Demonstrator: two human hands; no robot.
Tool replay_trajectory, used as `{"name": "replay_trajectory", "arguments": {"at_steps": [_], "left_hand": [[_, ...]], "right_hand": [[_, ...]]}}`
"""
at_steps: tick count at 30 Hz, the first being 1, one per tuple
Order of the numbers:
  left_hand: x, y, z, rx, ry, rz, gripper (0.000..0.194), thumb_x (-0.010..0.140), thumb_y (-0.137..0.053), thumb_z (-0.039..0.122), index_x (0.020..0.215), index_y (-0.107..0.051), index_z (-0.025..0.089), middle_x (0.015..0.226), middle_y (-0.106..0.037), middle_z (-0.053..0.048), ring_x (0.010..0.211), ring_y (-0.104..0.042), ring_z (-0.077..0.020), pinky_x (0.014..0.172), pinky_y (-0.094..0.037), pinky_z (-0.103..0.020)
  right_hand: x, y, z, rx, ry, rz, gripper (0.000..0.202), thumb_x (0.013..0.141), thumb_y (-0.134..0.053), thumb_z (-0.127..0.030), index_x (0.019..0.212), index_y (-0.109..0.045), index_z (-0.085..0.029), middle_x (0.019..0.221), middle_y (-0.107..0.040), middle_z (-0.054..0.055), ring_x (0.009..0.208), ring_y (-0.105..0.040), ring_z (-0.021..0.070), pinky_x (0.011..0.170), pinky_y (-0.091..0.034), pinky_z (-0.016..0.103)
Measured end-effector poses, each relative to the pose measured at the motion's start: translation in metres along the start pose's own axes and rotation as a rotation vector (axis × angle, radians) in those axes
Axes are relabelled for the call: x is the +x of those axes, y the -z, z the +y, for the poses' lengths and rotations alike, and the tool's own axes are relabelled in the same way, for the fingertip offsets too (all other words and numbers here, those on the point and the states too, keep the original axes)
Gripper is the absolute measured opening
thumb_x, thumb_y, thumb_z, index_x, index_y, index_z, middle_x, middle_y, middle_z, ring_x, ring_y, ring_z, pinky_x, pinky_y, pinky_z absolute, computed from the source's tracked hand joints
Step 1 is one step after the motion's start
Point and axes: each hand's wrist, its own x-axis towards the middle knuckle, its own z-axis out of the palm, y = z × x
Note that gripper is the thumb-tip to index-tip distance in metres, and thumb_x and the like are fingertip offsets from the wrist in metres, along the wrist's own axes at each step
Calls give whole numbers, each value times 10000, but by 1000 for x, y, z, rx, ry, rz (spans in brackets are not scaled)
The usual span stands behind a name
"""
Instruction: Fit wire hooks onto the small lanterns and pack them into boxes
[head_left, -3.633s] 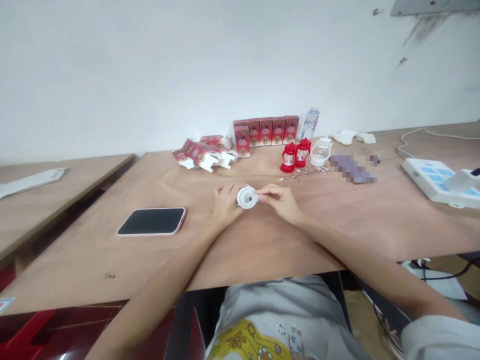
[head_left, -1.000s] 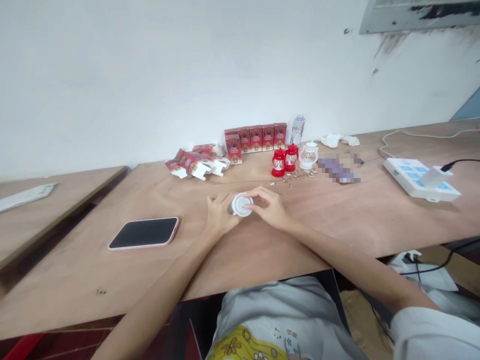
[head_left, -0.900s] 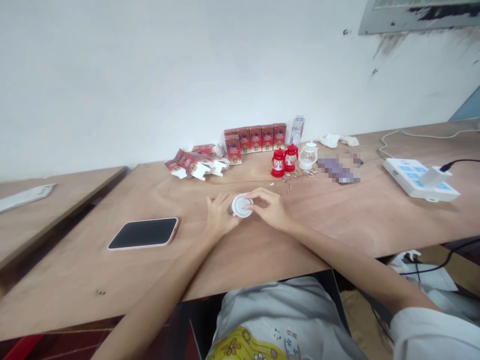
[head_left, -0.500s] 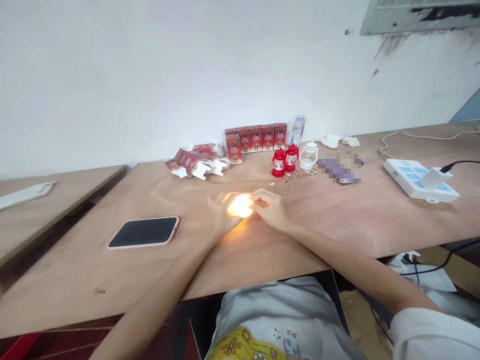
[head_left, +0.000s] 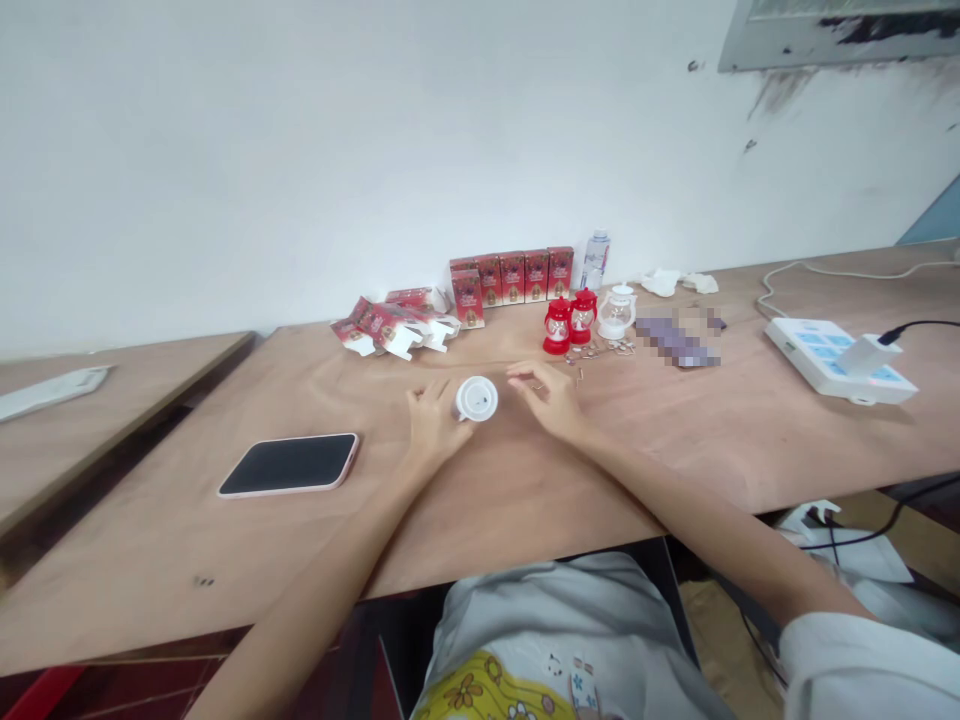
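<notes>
A small white lantern (head_left: 477, 399) is tipped so that its round white base faces me. My left hand (head_left: 435, 418) grips it from the left side, with the thumb at its lower edge. The lantern shows no light, and its body is mostly hidden behind the base. Just to the right, my right hand (head_left: 551, 402) hovers with loosely bent fingers, apart from the lantern and seemingly holding nothing. A thin metal chain (head_left: 580, 376) lies on the table behind that hand, partly covered by it.
Two red lanterns (head_left: 556, 328) and another white lantern (head_left: 617, 313) stand behind small metal pieces (head_left: 598, 349). Red boxes (head_left: 512, 277) line the wall, beside opened boxes (head_left: 394, 325) and a bottle (head_left: 596, 260). A phone (head_left: 289, 465) lies left, a power strip (head_left: 814, 352) right.
The bright orange glow in my left hand has gone out, and the lantern's white base now shows. My right hand has drawn away from it slightly to the right.
</notes>
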Motion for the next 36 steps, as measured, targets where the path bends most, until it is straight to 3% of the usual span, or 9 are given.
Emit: {"name": "replay_trajectory", "arguments": {"at_steps": [2,7,15,19,23,28,31,36], "left_hand": [[2,1,-6,15,34,23,307,696,-572,271,997,-583,213,1013,-676,-95,959,-585,-276,765,-309,-382],[4,9,-11,65,49,3,357,657,-545,200,1013,-561,210,1049,-657,-94,969,-575,-276,782,-301,-398],[4,10,-10,92,-20,-17,382,668,-528,192,1047,-566,224,1074,-653,-94,968,-564,-282,805,-282,-423],[3,7,-8,70,-29,-23,373,670,-535,187,1039,-571,227,1092,-649,-101,982,-561,-284,809,-282,-432],[1,7,-5,52,-31,-33,359,686,-535,181,1040,-573,232,1088,-651,-96,982,-561,-281,803,-289,-429],[1,6,-6,59,-38,-27,313,720,-542,206,1032,-572,224,1103,-645,-99,994,-562,-277,806,-288,-427],[1,5,-6,69,-33,-24,286,745,-557,257,1028,-576,221,1096,-648,-94,985,-566,-279,800,-287,-428],[1,4,-2,82,-10,-39,263,761,-555,296,1005,-591,204,1069,-657,-103,961,-569,-287,790,-288,-423]], "right_hand": [[5,7,24,-299,-90,-23,159,880,-481,-217,939,-627,-200,958,-681,76,944,-606,221,845,-474,374],[13,15,66,-455,-191,-92,218,807,-518,-107,991,-630,-142,948,-673,149,988,-552,299,876,-416,452],[20,9,72,-465,-260,-105,180,751,-565,-65,876,-666,-146,805,-664,145,942,-545,304,852,-412,455],[22,9,61,-349,-232,-66,180,785,-532,-75,893,-652,-154,826,-669,101,895,-582,248,826,-457,406],[18,-1,30,-190,-180,-31,154,857,-486,-178,896,-634,-171,896,-647,68,787,-632,168,751,-516,323],[3,-19,-16,309,-160,8,82,809,-585,-259,854,-607,-194,848,-669,40,714,-669,155,697,-564,305],[-6,-25,-29,302,-62,22,59,809,-590,-252,842,-603,-205,830,-681,33,759,-672,158,726,-568,297],[-13,-30,-30,113,141,89,72,855,-524,-210,840,-594,-212,800,-684,24,740,-665,142,720,-552,270]]}}
